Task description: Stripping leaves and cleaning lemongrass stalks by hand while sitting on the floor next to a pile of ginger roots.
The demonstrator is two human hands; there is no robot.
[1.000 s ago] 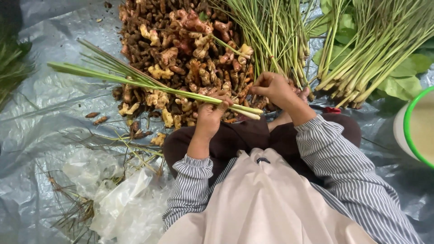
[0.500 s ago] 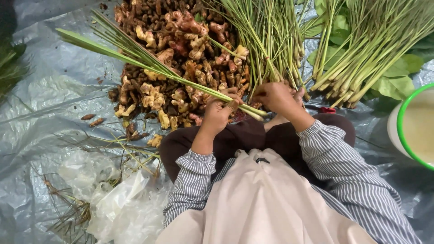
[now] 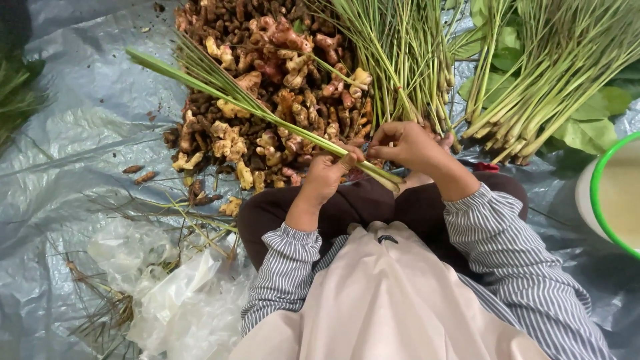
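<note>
Lemongrass stalk (image 3: 267, 117) slanting across the root pile (image 3: 267, 100), base end over the lap. Left hand (image 3: 327, 175) curled around it near the base; right hand (image 3: 407, 143) pinching its end, fingers bent, forearms drawn in.

Bare sheet (image 3: 87, 133) leftward (roots (image 3: 267, 100) ahead)

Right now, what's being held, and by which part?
Both hands hold one lemongrass stalk near its pale base end. The left hand grips it just above the base; the right hand pinches at the base. The green leaves point away up-left.
</note>
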